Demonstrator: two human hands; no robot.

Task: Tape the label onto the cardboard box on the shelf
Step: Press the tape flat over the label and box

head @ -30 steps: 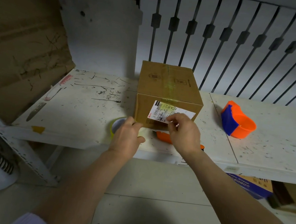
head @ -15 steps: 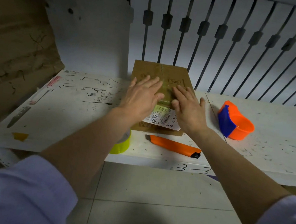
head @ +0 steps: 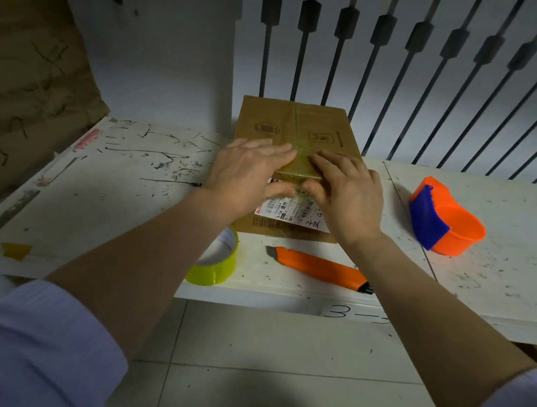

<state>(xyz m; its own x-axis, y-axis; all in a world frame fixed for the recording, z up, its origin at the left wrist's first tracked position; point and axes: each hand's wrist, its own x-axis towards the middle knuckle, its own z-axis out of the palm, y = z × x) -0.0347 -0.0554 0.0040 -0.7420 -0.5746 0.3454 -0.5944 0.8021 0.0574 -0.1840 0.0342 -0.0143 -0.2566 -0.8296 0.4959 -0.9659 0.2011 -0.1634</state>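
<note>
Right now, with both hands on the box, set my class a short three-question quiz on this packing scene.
1. True or false: both hands press flat on the cardboard box, fingers on top and thumbs over the front edge by the label.
2. Multiple choice: what lies on the shelf just in front of the box? A) scissors B) an orange utility knife C) a marker
3. Fill in: the yellow-green tape roll is partly hidden under the ____ forearm.

Key
1. True: the left hand and right hand both lie open on it.
2. B, the utility knife.
3. left
</note>
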